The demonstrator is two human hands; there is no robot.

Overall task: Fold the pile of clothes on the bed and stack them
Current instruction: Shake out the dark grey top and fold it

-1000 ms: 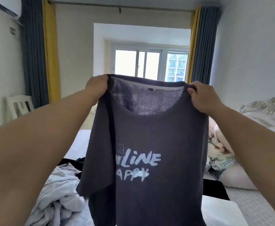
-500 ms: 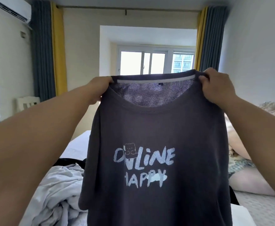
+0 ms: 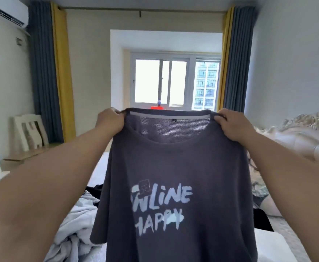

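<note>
We've got the dark grey knit T-shirt with pale blue "ONLINE HAPPY" lettering [image 3: 173,186] hanging upright in the air, front towards us, spread wide at the shoulders, its left sleeve drooping. Below it on the bed, the rumpled pile of pale grey-white clothes [image 3: 75,227] lies unfolded, with a black garment [image 3: 94,189] just behind.

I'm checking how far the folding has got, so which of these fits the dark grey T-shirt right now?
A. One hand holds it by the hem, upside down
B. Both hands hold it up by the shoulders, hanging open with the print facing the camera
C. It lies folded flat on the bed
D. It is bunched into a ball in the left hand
B: the left hand and right hand each grip a shoulder of the dark grey T-shirt, which hangs open above the bed, print readable.
</note>
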